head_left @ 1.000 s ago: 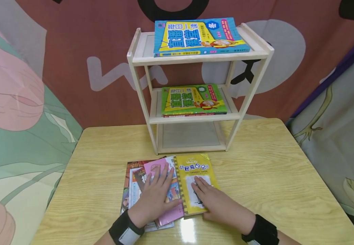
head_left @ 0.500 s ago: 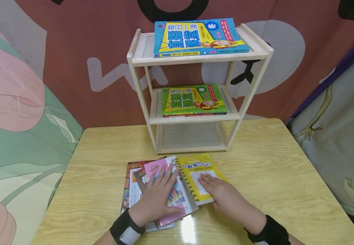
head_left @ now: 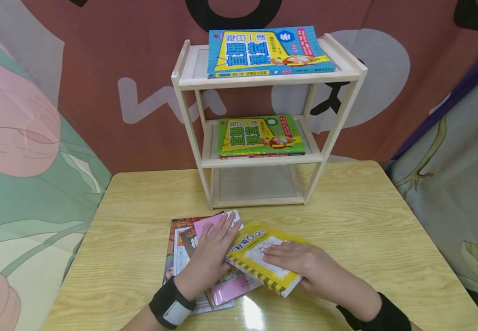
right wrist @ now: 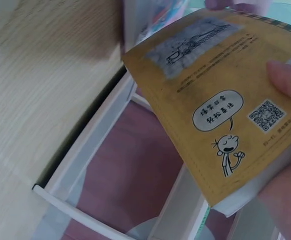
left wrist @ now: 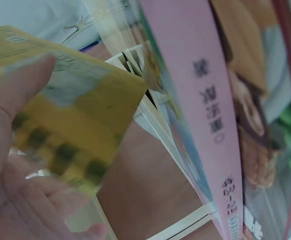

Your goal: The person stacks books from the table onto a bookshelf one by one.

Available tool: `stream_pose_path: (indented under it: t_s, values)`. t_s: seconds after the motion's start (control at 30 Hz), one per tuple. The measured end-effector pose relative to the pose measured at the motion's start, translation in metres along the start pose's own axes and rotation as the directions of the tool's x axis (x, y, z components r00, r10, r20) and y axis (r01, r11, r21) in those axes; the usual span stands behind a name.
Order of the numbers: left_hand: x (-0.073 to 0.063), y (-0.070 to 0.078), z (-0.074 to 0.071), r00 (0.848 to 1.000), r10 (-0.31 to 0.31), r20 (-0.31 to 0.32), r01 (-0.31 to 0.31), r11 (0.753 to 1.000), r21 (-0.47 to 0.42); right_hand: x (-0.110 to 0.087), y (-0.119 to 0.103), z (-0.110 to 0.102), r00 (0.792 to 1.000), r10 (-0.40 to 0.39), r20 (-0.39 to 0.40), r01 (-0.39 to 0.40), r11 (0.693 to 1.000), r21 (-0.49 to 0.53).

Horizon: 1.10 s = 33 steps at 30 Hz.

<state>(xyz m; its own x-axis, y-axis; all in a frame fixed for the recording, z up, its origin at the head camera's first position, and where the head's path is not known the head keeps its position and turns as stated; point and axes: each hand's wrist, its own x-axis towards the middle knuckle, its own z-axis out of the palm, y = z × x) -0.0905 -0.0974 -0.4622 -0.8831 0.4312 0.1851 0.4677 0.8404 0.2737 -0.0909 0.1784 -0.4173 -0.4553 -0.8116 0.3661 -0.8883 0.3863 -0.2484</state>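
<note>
My right hand (head_left: 294,264) holds a thick yellow comic book (head_left: 263,250), fingers across its front cover and thumb on its back. The book is tilted, its black-and-yellow striped spine toward the lower left, overlapping the pile. In the right wrist view the yellow book's back cover (right wrist: 210,115) shows a cartoon figure and a QR code. My left hand (head_left: 207,264) lies over the fanned pile of books, fingers straight on the pink-covered book (head_left: 232,289). Its thumb sits beside the yellow book's spine; in the left wrist view it overlaps the back cover (left wrist: 80,90).
Behind the pile stands a white wooden three-tier shelf (head_left: 325,158). A blue book (head_left: 272,50) lies on its top tier and a green book (head_left: 259,135) on the middle one. A brown-covered book (head_left: 174,243) pokes out at the pile's left, on the wooden table (head_left: 367,230).
The yellow book has turned from flat beside the pile to tilted, its spine swinging down and left over the pile. My right hand grips it; my left hand has stayed on the pile.
</note>
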Motion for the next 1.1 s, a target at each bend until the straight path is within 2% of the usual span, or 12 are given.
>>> stream_pose_path:
  t_s: [0.1, 0.3, 0.43, 0.53, 0.7, 0.87, 0.93, 1.0, 1.1]
  values:
    - [0.0, 0.0, -0.002, 0.999, 0.044, 0.005, -0.044, 0.999, 0.002, 0.002, -0.001, -0.001, 0.998, -0.066, -0.018, 0.066, 0.998, -0.008]
    - [-0.002, 0.001, -0.005, 0.986, 0.16, 0.045, -0.156, 0.984, -0.084, 0.006, 0.003, -0.002, 0.99, -0.136, -0.034, 0.136, 0.991, -0.007]
    - [-0.002, -0.001, -0.004, 0.968, 0.25, 0.014, -0.248, 0.965, -0.084, 0.006, 0.006, -0.004, 0.988, -0.154, -0.028, 0.155, 0.988, 0.004]
    - [-0.003, 0.0, -0.002, 0.962, 0.272, -0.024, -0.273, 0.96, -0.069, 0.006, 0.007, -0.007, 0.992, -0.129, -0.006, 0.129, 0.992, -0.008]
    - [-0.002, 0.004, -0.004, 0.963, 0.246, -0.112, -0.253, 0.966, -0.051, 0.004, 0.007, -0.014, 0.998, -0.05, -0.043, 0.047, 0.997, -0.056]
    - [0.001, 0.011, -0.013, 0.949, 0.223, -0.223, -0.218, 0.975, 0.045, 0.004, 0.009, -0.025, 0.994, 0.005, -0.105, -0.017, 0.994, -0.107]
    - [0.002, 0.014, -0.018, 0.949, 0.197, -0.245, -0.185, 0.98, 0.071, 0.003, 0.008, -0.03, 0.996, 0.055, -0.074, -0.063, 0.992, -0.112]
    - [0.003, 0.016, -0.023, 0.954, 0.163, -0.253, -0.147, 0.986, 0.08, 0.003, 0.006, -0.036, 0.989, 0.146, -0.002, -0.145, 0.985, -0.097]
    - [0.006, 0.02, -0.03, 0.964, 0.103, -0.245, -0.077, 0.991, 0.112, 0.001, 0.0, -0.045, 0.955, 0.279, 0.101, -0.27, 0.958, -0.1]
